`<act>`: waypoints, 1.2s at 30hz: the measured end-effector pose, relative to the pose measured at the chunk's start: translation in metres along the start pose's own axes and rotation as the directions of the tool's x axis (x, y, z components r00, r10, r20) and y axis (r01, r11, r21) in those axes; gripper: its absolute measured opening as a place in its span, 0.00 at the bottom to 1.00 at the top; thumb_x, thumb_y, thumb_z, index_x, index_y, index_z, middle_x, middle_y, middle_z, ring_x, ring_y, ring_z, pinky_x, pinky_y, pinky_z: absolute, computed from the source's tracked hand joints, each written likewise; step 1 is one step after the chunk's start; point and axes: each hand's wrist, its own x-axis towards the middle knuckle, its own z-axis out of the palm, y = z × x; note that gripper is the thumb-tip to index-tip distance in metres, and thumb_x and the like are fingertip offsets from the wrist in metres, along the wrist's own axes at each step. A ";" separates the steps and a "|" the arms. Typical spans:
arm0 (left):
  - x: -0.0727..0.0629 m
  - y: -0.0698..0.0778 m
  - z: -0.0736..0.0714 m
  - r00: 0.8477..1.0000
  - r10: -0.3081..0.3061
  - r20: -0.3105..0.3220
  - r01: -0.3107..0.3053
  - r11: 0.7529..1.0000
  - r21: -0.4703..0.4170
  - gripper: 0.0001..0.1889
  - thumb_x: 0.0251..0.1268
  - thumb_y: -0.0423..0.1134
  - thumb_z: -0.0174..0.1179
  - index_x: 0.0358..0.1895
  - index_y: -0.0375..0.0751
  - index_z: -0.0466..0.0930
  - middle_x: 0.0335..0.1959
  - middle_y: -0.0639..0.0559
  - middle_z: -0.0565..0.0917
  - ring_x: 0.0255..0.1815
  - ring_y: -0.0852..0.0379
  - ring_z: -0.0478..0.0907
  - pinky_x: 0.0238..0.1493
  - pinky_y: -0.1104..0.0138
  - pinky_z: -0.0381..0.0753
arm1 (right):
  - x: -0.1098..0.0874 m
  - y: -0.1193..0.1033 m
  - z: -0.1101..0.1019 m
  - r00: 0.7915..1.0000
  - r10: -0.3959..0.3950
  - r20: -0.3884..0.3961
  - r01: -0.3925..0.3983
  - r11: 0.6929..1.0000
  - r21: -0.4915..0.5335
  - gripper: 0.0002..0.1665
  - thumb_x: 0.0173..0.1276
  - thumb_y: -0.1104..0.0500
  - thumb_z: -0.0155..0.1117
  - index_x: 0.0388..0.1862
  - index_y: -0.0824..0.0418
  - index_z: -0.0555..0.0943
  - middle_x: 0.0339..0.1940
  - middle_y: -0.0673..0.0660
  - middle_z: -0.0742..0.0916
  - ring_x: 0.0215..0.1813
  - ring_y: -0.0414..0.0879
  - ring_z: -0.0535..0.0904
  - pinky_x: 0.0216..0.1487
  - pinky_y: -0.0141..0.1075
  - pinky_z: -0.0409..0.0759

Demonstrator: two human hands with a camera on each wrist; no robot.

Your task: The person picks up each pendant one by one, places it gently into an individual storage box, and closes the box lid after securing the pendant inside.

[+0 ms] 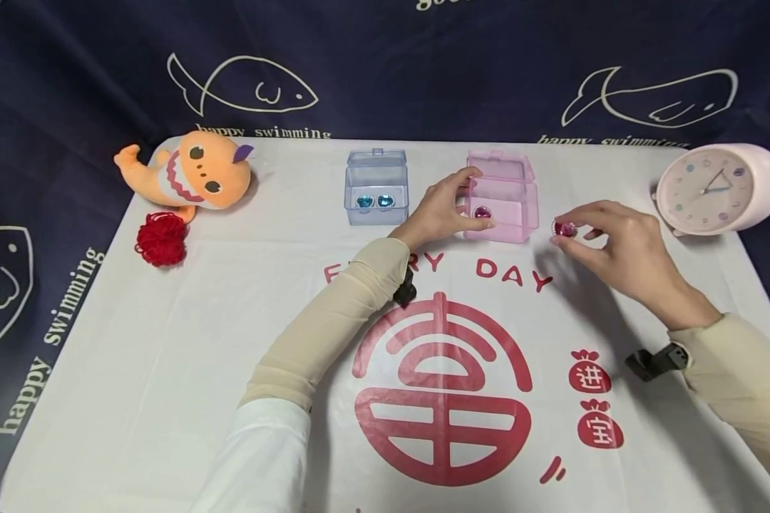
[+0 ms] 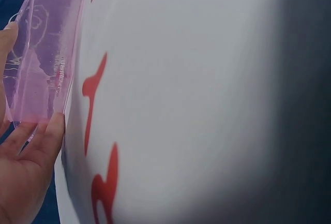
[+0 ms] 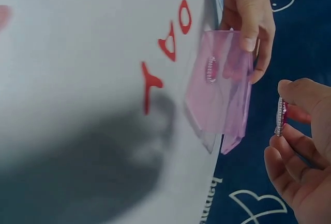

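Toy point(image 1: 199, 174), orange and plush, lies at the back left of the tabletop point(image 1: 231, 320), with red yarn point(image 1: 161, 239) just in front of it. Next comes the blue box point(image 1: 376, 218), lid raised, two blue gems point(image 1: 383, 202) side by side within; these seem best left alone.

The left grip point(image 1: 443, 206) holds the pink box point(image 1: 510, 233) by its left side, thumb at the front, fingers toward the back. The hold should be firm enough to stop the box sliding, yet light, since the thin-looking plastic might flex. The pink box's lid is raised too, and the boxed gem point(image 1: 483, 212) sits toward the left inside, leaving floor to its right.

Just right of that box and apart from it, the held gem point(image 1: 565, 229) is pinched between thumb and fingertips of the right grip point(image 1: 629, 239). If it is to join the other, carry it over the rim, lower it to the bare right part and only then release, as a drop could flip it. Farther right stands the clock point(image 1: 706, 189), which the right forearm should avoid.
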 end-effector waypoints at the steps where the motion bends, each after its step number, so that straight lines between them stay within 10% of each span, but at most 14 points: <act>1: 0.000 0.000 0.000 1.000 0.000 -0.001 0.000 1.000 -0.003 0.45 0.44 0.47 0.78 0.67 0.50 0.63 0.65 0.51 0.73 0.65 0.59 0.71 0.64 0.72 0.71 | 0.004 -0.001 0.000 1.000 -0.005 0.002 0.005 1.000 -0.001 0.18 0.45 0.66 0.79 0.39 0.61 0.87 0.37 0.59 0.89 0.38 0.16 0.66 0.38 0.11 0.65; 10: 0.001 -0.001 0.000 1.000 0.005 -0.005 -0.005 1.000 -0.008 0.45 0.43 0.48 0.78 0.67 0.51 0.63 0.65 0.51 0.73 0.65 0.60 0.71 0.62 0.74 0.72 | 0.036 -0.006 0.009 0.998 0.008 0.063 -0.008 1.000 0.003 0.16 0.51 0.64 0.76 0.41 0.63 0.86 0.37 0.59 0.88 0.36 0.49 0.79 0.34 0.22 0.67; 20: 0.000 -0.002 -0.002 1.000 0.026 -0.012 -0.026 1.000 0.017 0.45 0.43 0.49 0.78 0.67 0.51 0.64 0.66 0.51 0.73 0.65 0.60 0.72 0.63 0.73 0.71 | 0.064 0.005 0.035 0.983 -0.043 0.179 0.034 0.998 0.053 0.14 0.54 0.67 0.74 0.41 0.69 0.84 0.39 0.65 0.87 0.44 0.58 0.82 0.47 0.47 0.77; 36: 0.000 -0.003 0.000 0.999 0.035 -0.005 -0.035 0.999 0.019 0.44 0.45 0.48 0.77 0.68 0.50 0.63 0.65 0.48 0.73 0.65 0.60 0.71 0.62 0.76 0.72 | 0.082 0.022 0.058 0.852 -0.136 0.505 0.156 0.988 0.002 0.09 0.50 0.73 0.73 0.32 0.69 0.84 0.29 0.61 0.87 0.32 0.52 0.82 0.41 0.48 0.82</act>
